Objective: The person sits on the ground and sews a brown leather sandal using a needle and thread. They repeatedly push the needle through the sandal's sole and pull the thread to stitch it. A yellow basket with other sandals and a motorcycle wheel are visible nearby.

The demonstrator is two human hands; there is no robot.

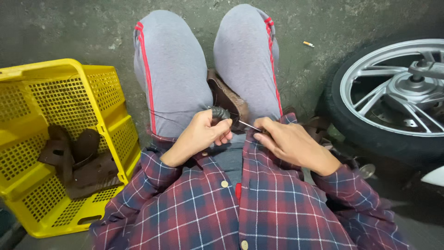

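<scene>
In the lap — hands at a small dark part

The left hand (200,134) grips a dark ribbed piece (220,112); the right hand (289,142) pinches a thin metal tool (249,125) against it — yellow crate (99,90) nearby.

Left hand (202,134) gripping dark handle (220,112), right hand (289,143) pinching perhaps a needle (249,125), yellow crate (60,139) beside.

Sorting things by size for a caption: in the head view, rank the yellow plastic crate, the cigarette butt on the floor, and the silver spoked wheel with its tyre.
1. Yellow plastic crate and silver spoked wheel with tyre: alike, both cut off by the frame.
2. Cigarette butt: smallest by far.
</scene>
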